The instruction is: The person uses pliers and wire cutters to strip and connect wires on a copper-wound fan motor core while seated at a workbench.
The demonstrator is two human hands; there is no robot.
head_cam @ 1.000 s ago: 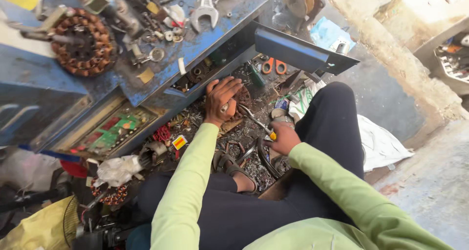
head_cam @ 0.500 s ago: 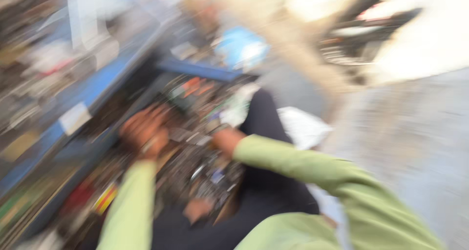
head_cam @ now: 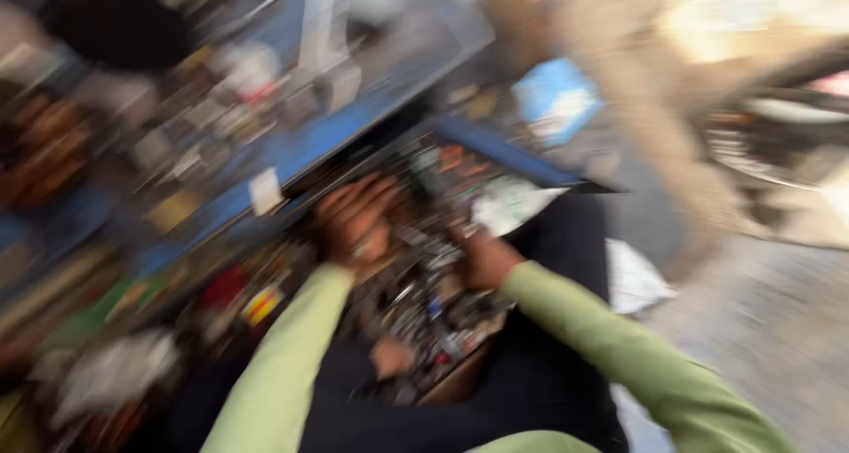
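Observation:
The picture is heavily blurred by motion. Both my arms, in light green sleeves, reach into an open blue drawer (head_cam: 513, 157) filled with small metal tools and parts (head_cam: 424, 303). My left hand (head_cam: 354, 218) rests fingers-down on the clutter at the drawer's back edge. Just to its right, my right hand (head_cam: 486, 258) sits curled among the parts. Blur hides whether either hand grips anything.
A blue workbench top (head_cam: 327, 126) strewn with tools runs across the upper left. A white sheet (head_cam: 637, 276) lies on the concrete floor at the right, beside my dark trousers (head_cam: 566, 232). A blue bag (head_cam: 557, 99) lies beyond the drawer.
The camera has swung, shifting the scene and smearing it. Both hands remain in the drawer, roughly where they were a second ago.

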